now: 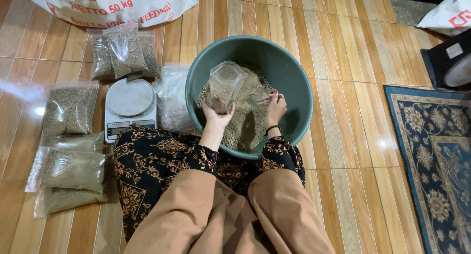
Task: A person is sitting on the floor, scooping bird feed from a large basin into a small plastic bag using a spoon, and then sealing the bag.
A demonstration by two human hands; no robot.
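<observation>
— Scale (130, 106) and filled bags (68, 109) lie on the floor at the left. What grips the open bag?

— The left hand (217, 117) is closed around the bottom of the clear bag (223, 87), held upright over the green basin (294, 82).

— And the right hand (275, 106)?

— Its fingers curl around a small scoop (259, 101) in the pellets (245, 124).

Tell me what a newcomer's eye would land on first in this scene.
The big round green plastic basin of grey-brown pellets at centre draws the eye first. Inside it, the left hand holds up a clear plastic bag partly filled with pellets, while the right hand grips a scoop in the heap. Left of it sit a white kitchen scale and rows of filled bags on the wooden floor.
</observation>
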